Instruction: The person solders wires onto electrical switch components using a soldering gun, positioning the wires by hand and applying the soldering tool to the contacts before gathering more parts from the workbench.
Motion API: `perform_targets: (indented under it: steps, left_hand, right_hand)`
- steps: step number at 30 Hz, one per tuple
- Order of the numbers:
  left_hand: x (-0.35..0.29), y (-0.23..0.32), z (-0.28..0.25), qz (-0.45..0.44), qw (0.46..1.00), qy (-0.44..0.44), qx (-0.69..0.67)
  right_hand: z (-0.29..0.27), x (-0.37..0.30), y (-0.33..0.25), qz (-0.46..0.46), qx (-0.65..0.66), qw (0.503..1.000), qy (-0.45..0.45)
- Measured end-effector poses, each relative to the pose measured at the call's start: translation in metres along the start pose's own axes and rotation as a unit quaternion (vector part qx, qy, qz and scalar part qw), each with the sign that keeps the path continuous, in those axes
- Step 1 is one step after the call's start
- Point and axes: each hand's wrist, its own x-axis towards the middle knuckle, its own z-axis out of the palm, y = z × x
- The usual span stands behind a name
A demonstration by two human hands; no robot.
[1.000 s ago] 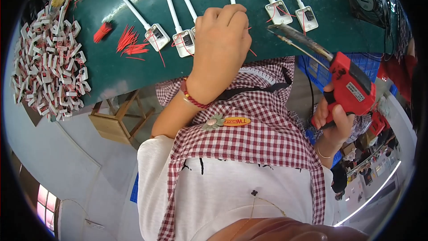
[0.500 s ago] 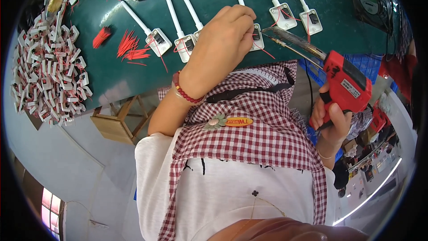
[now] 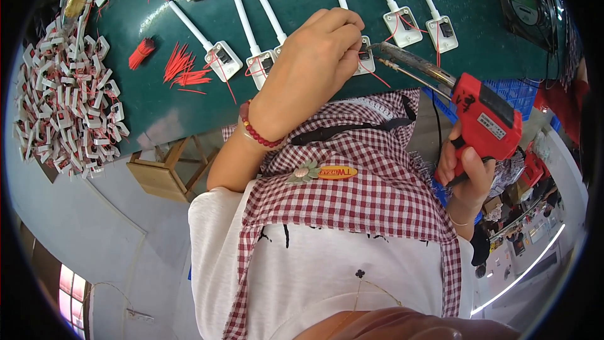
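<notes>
My right hand (image 3: 469,167) grips a red pistol-shaped soldering gun (image 3: 487,116). Its tip reaches the black switch in an open white switch housing (image 3: 366,66), and a thin metal feed tube runs beneath the barrel. At that housing's left edge, the fingers of my left hand (image 3: 314,72) are pinched together. They cover part of the housing, and what lies between them is hidden. A red wire (image 3: 376,76) trails from the housing toward me. More open housings with white cables lie in a row, one (image 3: 223,60) left of my left hand and two (image 3: 442,34) on the right.
Cut red wires (image 3: 180,63) and a red bundle (image 3: 141,53) lie on the green table (image 3: 182,107). A large heap of wired white housings (image 3: 69,101) fills the left end. A black fan (image 3: 523,3) stands far right, a blue crate (image 3: 503,96) below the edge, and a wooden stool (image 3: 157,173) lower left.
The soldering gun has shifted slightly left and down, its tip now over the switch beside my left fingers. My left hand stays almost in place.
</notes>
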Motion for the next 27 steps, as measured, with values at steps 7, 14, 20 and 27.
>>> perform_targets:
  steps: [7, 14, 20, 27]
  left_hand:
    - [0.0007, 0.0002, -0.0021, -0.002, 1.000, -0.011, -0.004]
    - [0.0014, -0.0009, -0.0035, -0.002, 1.000, -0.012, -0.016]
    - [0.0024, -0.0022, -0.0047, 0.001, 1.000, -0.018, -0.016]
    - [0.0030, -0.0022, -0.0057, -0.001, 1.000, -0.025, -0.014]
  right_hand:
    - [0.0003, -0.0008, 0.0027, 0.006, 0.014, 1.000, 0.000]
    - [0.0025, -0.0019, 0.0074, -0.002, -0.023, 1.000, 0.019]
    - [-0.0006, -0.0020, 0.0029, -0.002, 0.032, 0.999, 0.008]
    - [0.0002, 0.0006, 0.0005, -0.030, -0.006, 0.999, 0.016]
